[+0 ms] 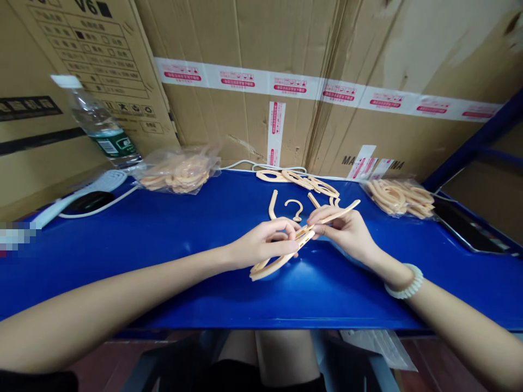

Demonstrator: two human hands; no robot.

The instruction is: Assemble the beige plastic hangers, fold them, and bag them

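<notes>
Pinched in my left hand (269, 243) is a beige curved plastic piece (272, 268), which looks like part of a hanger. My right hand (347, 231) grips a slimmer beige strip (347, 209) that points up to the right. Both pieces meet between my fingertips; the exact joint is partly covered. Just behind my hands, a beige hook (300, 208) and a short curved piece (273, 204) lie on the blue table (163, 272). Farther back, several beige loop-shaped parts (298, 179) lie in a row.
Clear bags of beige parts sit at the back left (180, 171) and back right (400, 197). A water bottle (108, 136), a white handheld object (93, 185) and a cable are at the left. A dark phone-like device (468, 226) lies right. Cardboard boxes (245, 32) stand behind.
</notes>
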